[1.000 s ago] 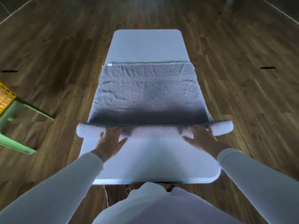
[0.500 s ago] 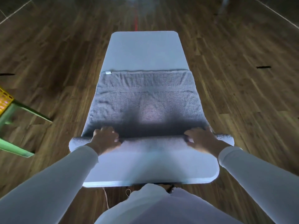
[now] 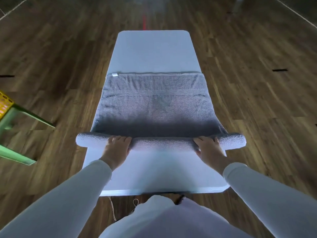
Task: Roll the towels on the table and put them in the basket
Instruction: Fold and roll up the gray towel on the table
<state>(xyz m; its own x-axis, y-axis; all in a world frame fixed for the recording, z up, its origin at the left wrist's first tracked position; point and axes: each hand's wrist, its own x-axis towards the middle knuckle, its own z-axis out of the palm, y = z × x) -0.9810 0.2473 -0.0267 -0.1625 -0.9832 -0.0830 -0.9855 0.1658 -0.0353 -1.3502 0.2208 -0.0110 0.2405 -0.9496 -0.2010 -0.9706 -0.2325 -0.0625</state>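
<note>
The towel (image 3: 154, 107) has rolled further from the near edge of the tabletop (image 3: 154, 48); left hand (image 3: 116, 149) and right hand (image 3: 210, 149) clamp it (overhanging ends could loosen).

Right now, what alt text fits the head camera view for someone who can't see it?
A person's left hand and right hand curl over the rolled near end of a grey towel on a white table; its far part lies flat. A yellow basket sits on a green stool at far left.
</note>
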